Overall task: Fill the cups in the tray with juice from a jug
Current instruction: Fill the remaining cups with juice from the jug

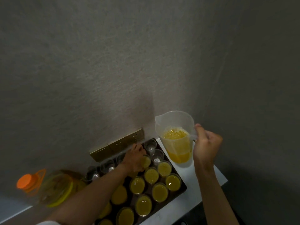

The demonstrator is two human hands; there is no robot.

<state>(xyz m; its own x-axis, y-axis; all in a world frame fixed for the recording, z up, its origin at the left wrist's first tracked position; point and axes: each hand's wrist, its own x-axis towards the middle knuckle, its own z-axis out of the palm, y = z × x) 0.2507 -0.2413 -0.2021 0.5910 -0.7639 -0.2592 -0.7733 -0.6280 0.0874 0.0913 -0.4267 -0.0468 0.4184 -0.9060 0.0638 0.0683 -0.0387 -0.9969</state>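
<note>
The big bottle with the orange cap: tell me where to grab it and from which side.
Grip the bottle by its orange carry handle just behind the cap, coming from the left. It appears tilted with the cap leftward, and the left arm and cup tray crowd its right side.

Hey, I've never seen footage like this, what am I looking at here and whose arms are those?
There is no machine here. One camera worn on a person's head looks down at their own two bare arms. The right hand holds a clear jug by its handle, upright and partly full of orange juice. The left hand reaches into a dark tray and touches a filled cup. Most cups nearer the person hold juice; several empty cups sit by the wall. A blurred bottle with an orange cap stands at the left.
</note>
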